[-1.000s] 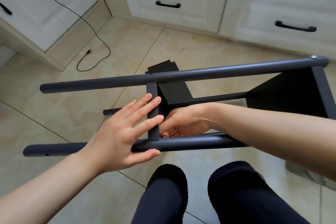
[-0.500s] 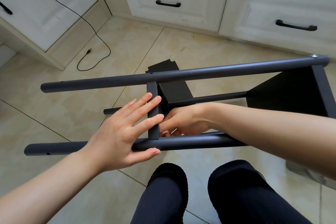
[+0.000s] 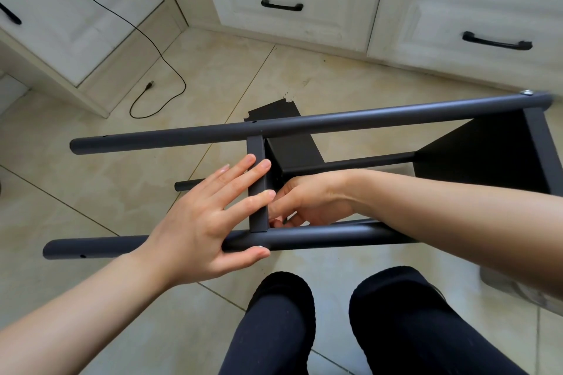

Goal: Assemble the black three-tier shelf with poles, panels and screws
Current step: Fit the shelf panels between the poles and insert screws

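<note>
barely anything has shifted: your left hand [image 3: 201, 222] still presses flat, fingers straight, on the middle panel [image 3: 257, 189] and near pole [image 3: 304, 236]. your right hand [image 3: 307, 204] curls behind the panel; what it grasps i cannot tell. the black shelf frame [image 3: 487, 158] lies sideways on the tiled floor [image 3: 91, 186].

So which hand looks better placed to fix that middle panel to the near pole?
Probably the right hand: its fingers are already tucked behind the middle panel at the near pole. The left hand lies flat, bracing panel and pole.
</note>
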A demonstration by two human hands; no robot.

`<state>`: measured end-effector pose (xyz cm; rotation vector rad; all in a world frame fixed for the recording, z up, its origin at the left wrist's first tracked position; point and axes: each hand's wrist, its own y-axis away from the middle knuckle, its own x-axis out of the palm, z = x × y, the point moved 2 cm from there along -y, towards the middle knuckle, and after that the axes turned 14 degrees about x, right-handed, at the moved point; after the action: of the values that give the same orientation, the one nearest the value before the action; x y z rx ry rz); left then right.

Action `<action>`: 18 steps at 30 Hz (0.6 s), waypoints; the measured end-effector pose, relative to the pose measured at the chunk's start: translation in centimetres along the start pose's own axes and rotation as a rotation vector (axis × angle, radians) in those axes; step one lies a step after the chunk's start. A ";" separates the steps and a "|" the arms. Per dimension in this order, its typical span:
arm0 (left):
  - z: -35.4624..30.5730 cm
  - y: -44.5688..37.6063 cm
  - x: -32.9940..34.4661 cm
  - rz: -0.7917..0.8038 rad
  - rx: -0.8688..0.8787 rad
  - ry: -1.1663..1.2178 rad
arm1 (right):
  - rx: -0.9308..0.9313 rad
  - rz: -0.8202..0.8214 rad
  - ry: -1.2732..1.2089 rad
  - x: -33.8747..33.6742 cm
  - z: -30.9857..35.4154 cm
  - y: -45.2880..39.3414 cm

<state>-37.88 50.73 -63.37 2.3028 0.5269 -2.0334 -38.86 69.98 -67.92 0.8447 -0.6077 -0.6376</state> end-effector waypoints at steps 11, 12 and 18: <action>0.0 0.0 0.0 0.005 -0.004 -0.003 | -0.002 -0.003 0.006 -0.1 -0.1 -0.2; 0.0 0.0 0.0 0.005 -0.005 -0.003 | 0.003 0.011 0.000 -0.3 -0.2 0.0; 0.0 0.0 -0.1 0.011 -0.011 -0.005 | 0.000 -0.009 -0.002 -0.2 -0.2 -0.2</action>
<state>-37.89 50.72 -63.32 2.2892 0.5219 -2.0257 -38.89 70.15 -68.26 0.8468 -0.6062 -0.6467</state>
